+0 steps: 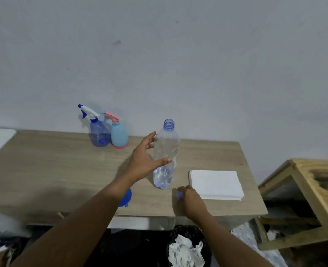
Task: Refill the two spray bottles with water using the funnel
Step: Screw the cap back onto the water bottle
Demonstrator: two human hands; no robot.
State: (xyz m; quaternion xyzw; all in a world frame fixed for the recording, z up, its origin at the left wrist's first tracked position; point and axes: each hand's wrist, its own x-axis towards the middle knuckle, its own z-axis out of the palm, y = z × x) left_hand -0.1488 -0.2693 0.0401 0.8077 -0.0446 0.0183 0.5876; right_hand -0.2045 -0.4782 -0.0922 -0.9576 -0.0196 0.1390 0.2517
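Two spray bottles stand at the back of the wooden table (43, 170): a translucent purple one (99, 133) with a white and blue trigger, and beside it a light blue one (119, 135) with a pink trigger. An uncapped clear water bottle (166, 151) stands upright mid-table with a little water in its bottom. My left hand (143, 160) is spread around the bottle's left side, its thumb lying across the front and its fingers straight. My right hand (191, 199) pinches the small blue bottle cap (179, 195) low over the table. A blue funnel (126, 198) lies near the front edge, half hidden by my left forearm.
A stack of white napkins (216, 185) lies right of the water bottle. Below the table's front edge a black-lined bin (188, 245) holds crumpled paper. A wooden crate (304, 199) stands to the right of the table. A wall rises behind it.
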